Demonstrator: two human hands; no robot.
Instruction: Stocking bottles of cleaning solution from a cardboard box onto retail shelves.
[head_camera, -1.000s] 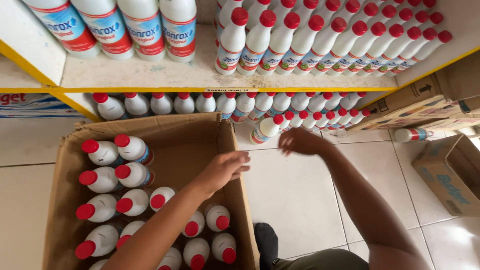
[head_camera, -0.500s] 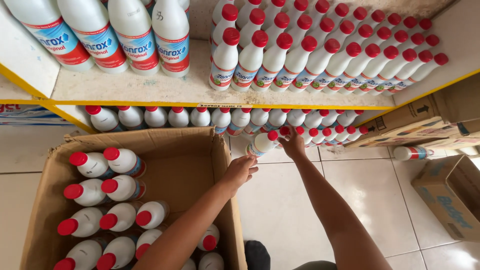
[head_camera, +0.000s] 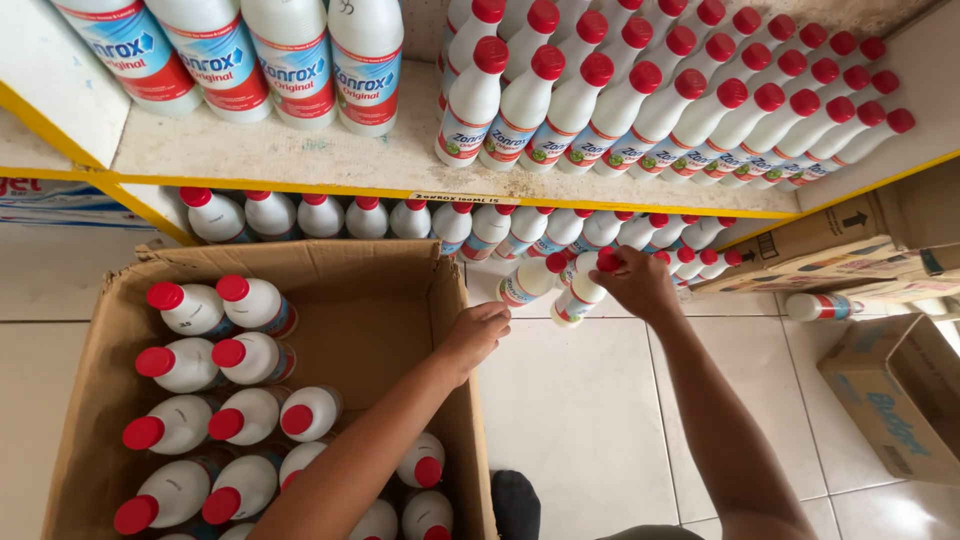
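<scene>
At the lower shelf, the right hand pinched a white bottle by its red cap; placement was in hand. Left hand, loosely curled and empty, rested on the box edge, nearest the remaining bottles.

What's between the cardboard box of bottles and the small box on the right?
In the head view, bare tiled floor and the person's right forearm lie between the cardboard box and the small box.
</scene>
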